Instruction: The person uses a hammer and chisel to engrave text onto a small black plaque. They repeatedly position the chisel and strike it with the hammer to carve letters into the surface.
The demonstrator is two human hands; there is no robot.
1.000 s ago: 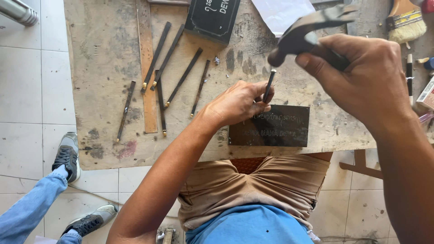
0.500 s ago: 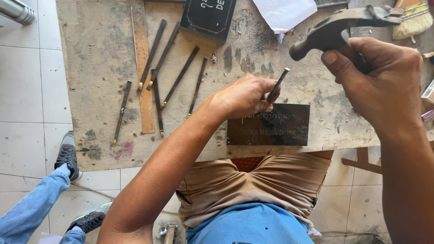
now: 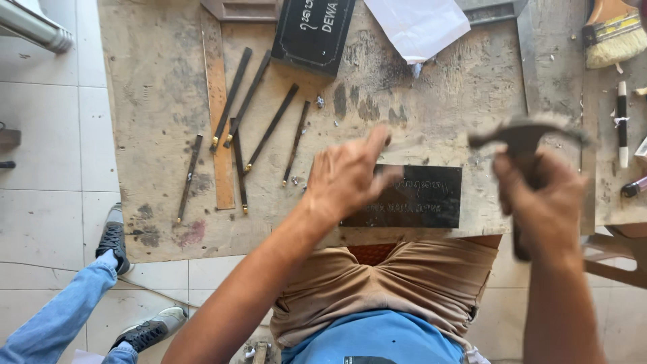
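Note:
My left hand (image 3: pixel 347 178) rests on the left end of a black engraved plaque (image 3: pixel 424 199) lying at the near edge of the worn wooden bench (image 3: pixel 155 101). Its fingers are curled around a thin chisel, which the hand mostly hides. To the right of the plaque, my right hand (image 3: pixel 542 202) grips the handle of a hammer (image 3: pixel 526 135). The hammer head is blurred with motion and hangs just above the plaque's right end.
Several dark chisels (image 3: pixel 249 128) and a wooden strip (image 3: pixel 217 114) lie left of the plaque. A second black plaque (image 3: pixel 313 34), white paper (image 3: pixel 418 23) and a brush (image 3: pixel 610 34) sit at the back. Another person's jeans and shoes (image 3: pixel 114 236) are on the tiled floor at lower left.
The hammer has swung down from high at the back right to just above the plaque. My left hand has stayed on the plaque with the chisel.

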